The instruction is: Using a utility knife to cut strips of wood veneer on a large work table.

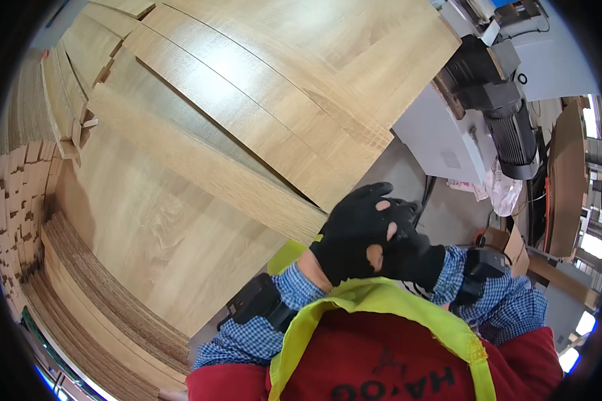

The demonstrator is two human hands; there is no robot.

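My two hands meet in front of my chest, both in black gloves with holes that bare some skin. My left hand (350, 234) lies against my right hand (413, 250), its fingers curled; whatever lies under them is hidden. The fingers of my right hand are mostly covered where the hands overlap. Just beyond my left hand end a narrow wood-grain strip (211, 175) and a stack of wood-grain boards (274, 100). The strip rests on a wide wood-grain panel (154, 220), with a dark gap between it and the boards.
Stacked board edges (93, 294) rise at the left, with more cut pieces (23, 194) behind them. At the right stands a machine with a black motor (512, 134). Near it are a plastic bag (504, 187), a cardboard box (515, 250) and a tall brown sheet (565, 180).
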